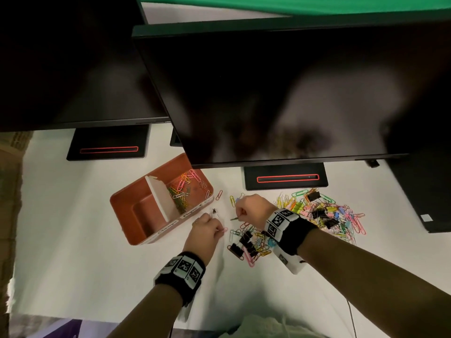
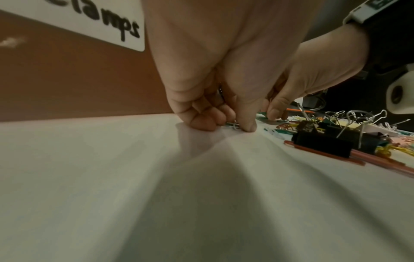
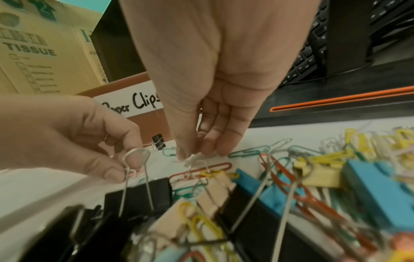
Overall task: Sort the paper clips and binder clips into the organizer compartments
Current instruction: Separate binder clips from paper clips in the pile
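An orange organizer (image 1: 136, 189) with a white divider (image 1: 158, 191) stands on the white table; its right compartment holds coloured paper clips (image 1: 183, 191) and its left one looks bare. My left hand (image 1: 220, 229) pinches a pink paper clip (image 3: 134, 172) low over the table in front of the organizer. My right hand (image 1: 238, 215) pinches a green paper clip (image 1: 233, 218) just to the right. A small black binder clip (image 1: 214, 212) lies between the hands and the organizer. Labels read "Paper Clips" (image 3: 134, 104) and "clamps" (image 2: 107, 23).
A mixed heap of binder clips and paper clips (image 1: 249, 240) lies under my right wrist, and a bigger heap (image 1: 324, 211) lies further right. Two dark monitors (image 1: 292, 93) overhang the table on black stands (image 1: 285, 178). A keyboard (image 3: 309, 58) and a cardboard box (image 3: 33, 53) stand behind.
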`<state>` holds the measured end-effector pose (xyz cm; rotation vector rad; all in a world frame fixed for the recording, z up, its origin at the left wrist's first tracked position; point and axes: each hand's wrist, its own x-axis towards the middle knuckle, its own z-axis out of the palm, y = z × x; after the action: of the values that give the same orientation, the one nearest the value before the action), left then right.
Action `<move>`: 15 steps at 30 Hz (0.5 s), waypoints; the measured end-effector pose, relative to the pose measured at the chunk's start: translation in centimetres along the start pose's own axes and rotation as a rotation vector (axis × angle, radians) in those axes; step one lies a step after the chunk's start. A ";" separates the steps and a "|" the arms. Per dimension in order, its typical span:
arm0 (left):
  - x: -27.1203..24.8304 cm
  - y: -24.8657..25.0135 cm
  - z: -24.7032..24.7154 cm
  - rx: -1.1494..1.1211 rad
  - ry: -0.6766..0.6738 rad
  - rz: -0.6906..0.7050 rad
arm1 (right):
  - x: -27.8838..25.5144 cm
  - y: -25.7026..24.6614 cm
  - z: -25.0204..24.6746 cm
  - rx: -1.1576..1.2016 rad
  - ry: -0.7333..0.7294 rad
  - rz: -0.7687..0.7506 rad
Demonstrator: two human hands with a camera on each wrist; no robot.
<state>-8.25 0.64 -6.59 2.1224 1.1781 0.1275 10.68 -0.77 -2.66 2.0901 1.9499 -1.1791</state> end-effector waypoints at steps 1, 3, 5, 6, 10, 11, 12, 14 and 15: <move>0.0 -0.1 0.1 0.011 0.004 0.005 | 0.0 0.0 -0.2 0.011 0.014 -0.006; -0.1 -0.2 0.1 0.014 0.002 0.014 | 0.3 -0.4 -0.7 0.019 0.032 -0.009; -0.2 -0.2 -0.1 -0.014 0.010 0.016 | 1.0 -0.7 -1.0 0.008 0.040 0.000; -0.2 -0.1 -0.2 -0.035 0.012 0.004 | 1.3 -0.9 -1.2 -0.003 0.043 0.011; -0.6 -0.2 -0.5 -0.102 0.029 -0.078 | 2.1 -1.0 -1.6 -0.124 0.005 0.062; -0.8 -0.3 -0.5 -0.105 0.026 -0.092 | 2.1 -0.9 -1.5 -0.158 0.004 0.060; -0.9 -0.4 -0.5 -0.107 0.022 -0.107 | 2.1 -0.9 -1.4 -0.181 0.010 0.050; -0.9 -0.7 -0.6 -0.108 0.011 -0.127 | 1.9 -0.8 -1.1 -0.211 0.035 0.031; -0.9 -0.8 -0.6 -0.104 0.006 -0.124 | 1.9 -0.8 -0.9 -0.221 0.046 0.024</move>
<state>-9.58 0.50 -6.41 1.9550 1.2752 0.1355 10.30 1.43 -2.66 2.0376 1.9660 -0.8737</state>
